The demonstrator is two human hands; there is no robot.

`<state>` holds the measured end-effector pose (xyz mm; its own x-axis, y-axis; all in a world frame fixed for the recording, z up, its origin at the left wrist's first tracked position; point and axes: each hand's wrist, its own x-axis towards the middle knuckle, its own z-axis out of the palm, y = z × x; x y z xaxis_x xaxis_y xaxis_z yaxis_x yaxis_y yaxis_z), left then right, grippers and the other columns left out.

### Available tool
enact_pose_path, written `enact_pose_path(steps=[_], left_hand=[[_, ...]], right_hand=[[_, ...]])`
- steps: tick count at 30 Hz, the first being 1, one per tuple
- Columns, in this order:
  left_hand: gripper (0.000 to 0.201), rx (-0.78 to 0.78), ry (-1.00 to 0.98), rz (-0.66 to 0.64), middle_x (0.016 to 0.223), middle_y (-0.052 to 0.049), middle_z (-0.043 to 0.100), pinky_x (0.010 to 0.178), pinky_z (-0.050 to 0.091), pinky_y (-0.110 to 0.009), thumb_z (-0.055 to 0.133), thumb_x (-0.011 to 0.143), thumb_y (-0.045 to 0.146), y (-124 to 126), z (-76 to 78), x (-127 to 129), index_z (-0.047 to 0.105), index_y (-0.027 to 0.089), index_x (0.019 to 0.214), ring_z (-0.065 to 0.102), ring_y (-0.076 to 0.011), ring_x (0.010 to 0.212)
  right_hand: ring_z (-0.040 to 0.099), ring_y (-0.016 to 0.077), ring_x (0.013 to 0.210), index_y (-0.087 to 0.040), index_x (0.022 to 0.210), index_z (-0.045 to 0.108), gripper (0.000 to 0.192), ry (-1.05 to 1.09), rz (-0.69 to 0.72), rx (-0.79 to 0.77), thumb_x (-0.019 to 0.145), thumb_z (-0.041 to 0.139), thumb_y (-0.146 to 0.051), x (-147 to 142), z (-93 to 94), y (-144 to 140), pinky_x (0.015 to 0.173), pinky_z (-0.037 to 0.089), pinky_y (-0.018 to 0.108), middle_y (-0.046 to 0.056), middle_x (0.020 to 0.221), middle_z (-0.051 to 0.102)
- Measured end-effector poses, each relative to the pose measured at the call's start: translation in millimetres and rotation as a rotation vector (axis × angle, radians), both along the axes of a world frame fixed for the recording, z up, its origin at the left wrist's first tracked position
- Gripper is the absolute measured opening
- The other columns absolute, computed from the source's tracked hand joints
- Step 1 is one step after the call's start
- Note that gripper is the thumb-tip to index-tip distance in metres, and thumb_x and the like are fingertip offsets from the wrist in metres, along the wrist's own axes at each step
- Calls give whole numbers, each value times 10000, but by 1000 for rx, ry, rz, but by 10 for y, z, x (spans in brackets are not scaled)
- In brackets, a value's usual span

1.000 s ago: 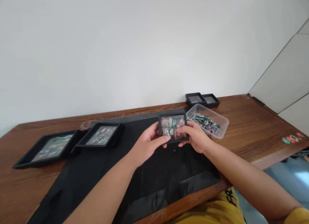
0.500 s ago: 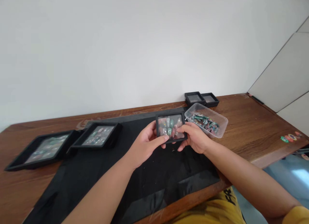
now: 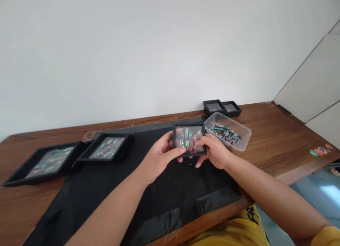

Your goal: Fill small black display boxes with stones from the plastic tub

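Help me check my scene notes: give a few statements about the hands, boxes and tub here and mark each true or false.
1. Both hands hold one black box. True.
2. The clear tub is empty. False: it holds small coloured pieces.
3. Two black boxes lie to the left of the left hand. True.
4. The right hand reaches into the tub. False: it grips the held box.
5. The black mat covers the whole table. False: bare wood shows on both sides.

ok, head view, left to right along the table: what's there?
Large black display tray → smaller black display tray → left hand → black framed case of coloured stones → right hand → clear plastic tub of stones.
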<state>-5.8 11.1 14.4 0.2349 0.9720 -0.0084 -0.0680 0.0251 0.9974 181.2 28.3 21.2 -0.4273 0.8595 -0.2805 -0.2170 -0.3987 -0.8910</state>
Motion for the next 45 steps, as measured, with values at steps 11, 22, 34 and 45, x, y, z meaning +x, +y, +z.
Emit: enact_pose_path(steps=[11, 22, 34, 45], left_hand=[[540, 38, 46, 67, 955, -44, 754, 573, 573, -294, 795, 744, 365, 11, -42, -1, 599, 192, 1216, 683, -176, 705], [510, 60, 96, 155, 995, -74, 763, 605, 588, -297, 817, 708, 400, 37, -51, -15, 642, 184, 1136, 712, -238, 869], [535, 2, 115, 116, 996, -85, 774, 582, 579, -280, 812, 658, 398, 4, -30, 31, 665, 169, 1118, 686, -207, 805], [473, 28, 71, 137, 967, -72, 783, 578, 585, -287, 822, 671, 387, 27, -20, 7, 692, 181, 1077, 710, -225, 818]], right_hand=[[648, 193, 745, -175, 874, 632, 141, 0, -43, -69, 756, 656, -249, -8, -55, 13, 447, 633, 309, 42, 822, 650], [703, 182, 746, -149, 859, 688, 71, 37, -19, -89, 817, 712, -201, -4, -62, 48, 483, 631, 271, 59, 844, 720], [695, 165, 550, -139, 914, 634, 134, -232, -111, -190, 852, 516, -148, -100, 46, 32, 549, 640, 322, 30, 727, 684], [638, 161, 649, -150, 763, 621, 88, -80, -90, -53, 788, 555, -202, -81, -24, 30, 441, 625, 297, 32, 724, 637]])
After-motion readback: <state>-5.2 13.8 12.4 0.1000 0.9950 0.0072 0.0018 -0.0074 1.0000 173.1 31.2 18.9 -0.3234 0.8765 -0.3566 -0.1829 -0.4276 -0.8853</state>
